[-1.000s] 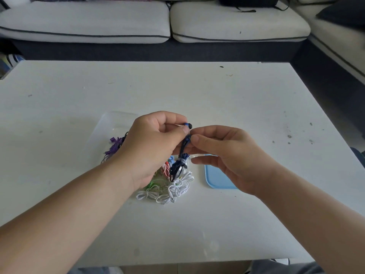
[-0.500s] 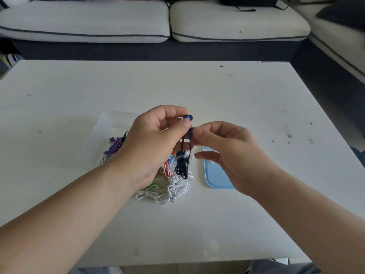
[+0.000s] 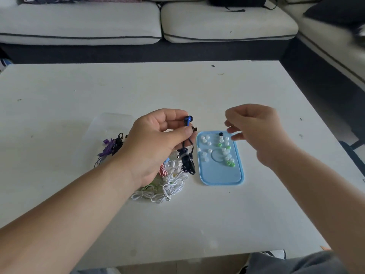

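The left hand [image 3: 156,139] pinches a blue earphone [image 3: 188,120] between thumb and curled fingers above the white table [image 3: 177,86], its dark cord hanging down to a tied bundle [image 3: 187,163] that dangles over a heap of other sets. The right hand [image 3: 254,129] hovers over the far end of a blue tray [image 3: 221,178], fingers loosely bent and apart, with nothing visible between them (motion blur softens the fingertips). One black ear tip [image 3: 221,133] lies in the tray's far end just below that hand, alongside many white tips [image 3: 205,138] and a few green tips [image 3: 231,164], which suggests the stripping of tips is well under way. A dark stub [image 3: 195,129] beside the left thumb looks like a bare second bud; whether the upper bud has its tip on is too small to tell. Left to do, by the look of it: the white tangle [image 3: 167,186] near the person and the purple set [image 3: 109,147] by a clear plastic sheet [image 3: 110,125].
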`<state>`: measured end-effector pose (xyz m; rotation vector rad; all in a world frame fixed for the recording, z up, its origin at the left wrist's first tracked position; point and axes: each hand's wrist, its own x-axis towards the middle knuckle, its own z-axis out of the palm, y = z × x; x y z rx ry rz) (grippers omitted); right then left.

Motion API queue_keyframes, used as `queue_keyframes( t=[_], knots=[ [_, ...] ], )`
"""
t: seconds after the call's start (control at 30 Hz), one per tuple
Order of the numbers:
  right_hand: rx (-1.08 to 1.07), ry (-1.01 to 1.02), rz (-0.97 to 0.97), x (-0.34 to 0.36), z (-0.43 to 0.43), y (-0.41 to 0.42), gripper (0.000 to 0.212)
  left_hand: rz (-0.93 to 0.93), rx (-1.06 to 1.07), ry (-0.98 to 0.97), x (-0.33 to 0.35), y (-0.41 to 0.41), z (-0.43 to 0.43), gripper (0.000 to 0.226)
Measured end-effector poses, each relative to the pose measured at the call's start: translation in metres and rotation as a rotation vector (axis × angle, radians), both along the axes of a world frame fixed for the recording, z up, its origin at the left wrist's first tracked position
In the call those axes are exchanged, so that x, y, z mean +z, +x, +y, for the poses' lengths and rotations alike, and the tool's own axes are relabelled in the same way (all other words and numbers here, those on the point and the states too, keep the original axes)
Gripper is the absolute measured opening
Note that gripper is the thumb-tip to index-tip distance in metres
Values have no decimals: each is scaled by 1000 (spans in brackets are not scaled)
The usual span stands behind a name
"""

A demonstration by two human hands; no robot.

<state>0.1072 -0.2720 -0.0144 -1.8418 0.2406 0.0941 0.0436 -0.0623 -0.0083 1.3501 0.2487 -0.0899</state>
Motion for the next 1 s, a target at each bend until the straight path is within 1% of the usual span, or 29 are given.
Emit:
queue_keyframes(
  t=[0.1,0.27,0.37,0.47,0.57,0.7,0.77,0.87,0.93,1.0],
  knots=[
    [-33,-208,-10,-25,-13,18,10,1,-18,9,-1,-1,-1,31],
    [119,-511,-15,-61,-9,32,16,7,-36,32,-3,-3,0,32],
    [163,-590,3,-72,-9,43,19,17,-34,48,-6,-2,2,31],
    [174,-649,21,-79,-8,50,15,14,-32,76,-6,-1,3,30],
    [157,-653,48,-83,-5,55,12,12,-28,92,-7,2,5,30],
    [85,-569,103,-79,-3,56,6,11,-26,107,-6,3,6,29],
    [43,-519,150,-77,0,58,11,9,-22,108,-5,2,7,29],
    [42,-513,185,-75,3,58,17,2,-17,105,-5,0,9,29],
    [46,-504,193,-75,5,57,17,-2,-15,104,-3,-1,10,29],
    [22,-451,199,-75,5,56,16,-5,-10,106,-2,-1,9,29]
  ],
)
